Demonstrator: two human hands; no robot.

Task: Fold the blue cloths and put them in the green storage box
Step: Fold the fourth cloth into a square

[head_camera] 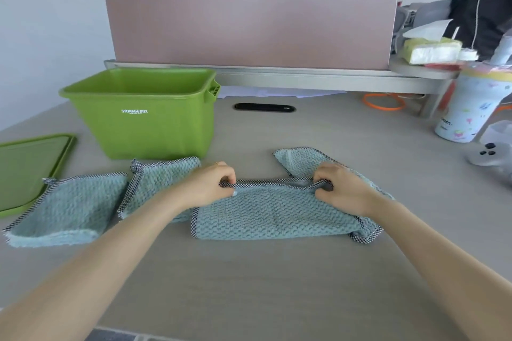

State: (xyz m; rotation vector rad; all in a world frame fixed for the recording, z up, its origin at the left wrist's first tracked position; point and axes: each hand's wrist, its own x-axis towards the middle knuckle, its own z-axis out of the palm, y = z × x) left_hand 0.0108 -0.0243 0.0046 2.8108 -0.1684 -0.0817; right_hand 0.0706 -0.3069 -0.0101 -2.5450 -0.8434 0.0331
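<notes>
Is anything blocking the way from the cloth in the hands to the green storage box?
Nothing visible does. Both hands, left and right, pinch the middle cloth. The storage box stands open, its lid lying beside it. Another cloth lies flat between them.

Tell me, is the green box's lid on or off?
Off. The lid lies flat on the table, left of the open green box.

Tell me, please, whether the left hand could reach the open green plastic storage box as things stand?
Probably yes. The left hand pinches the checked hem of the blue cloth, and the green plastic storage box stands open just beyond it, with only another blue cloth lying flat between them.
</notes>
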